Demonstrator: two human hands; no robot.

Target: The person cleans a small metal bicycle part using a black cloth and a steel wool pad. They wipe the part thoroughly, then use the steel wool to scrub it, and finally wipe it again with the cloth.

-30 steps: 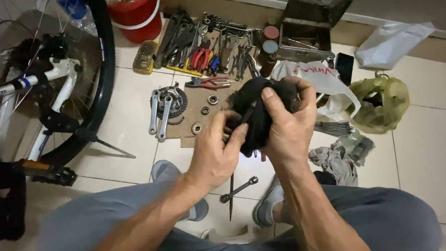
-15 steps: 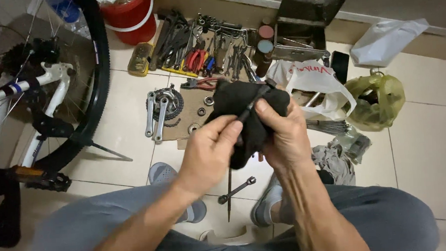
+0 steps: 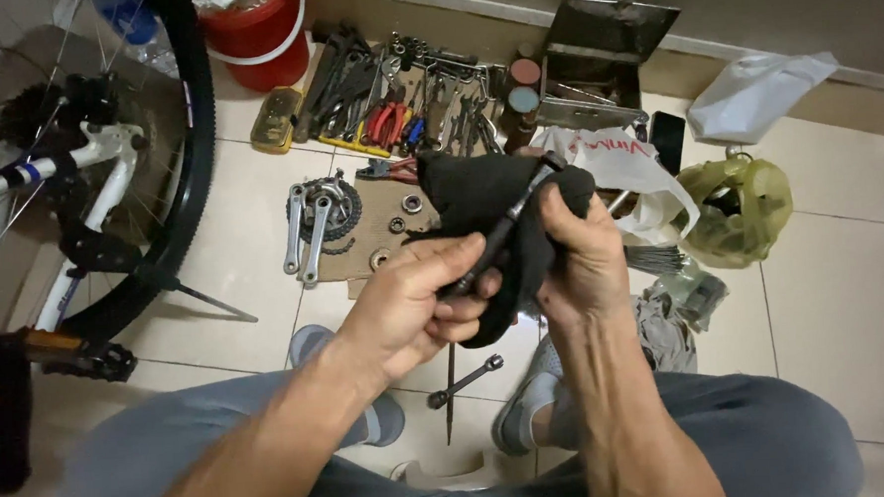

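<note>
**Dark rod wiped in black rag above tiled floor**

A slim dark metal rod (image 3: 501, 234) is gripped by the left hand (image 3: 415, 304), its far end wrapped in a black rag (image 3: 479, 192) clenched by the right hand (image 3: 582, 262). Wiping appears under way, not finished. Beyond, on the floor, a crankset (image 3: 316, 216) and bearings are laid on cardboard (image 3: 363, 257); far off, tools (image 3: 396, 111) are spread beside a red bucket (image 3: 254, 43). A bicycle wheel (image 3: 185, 160) is seen left.
</note>
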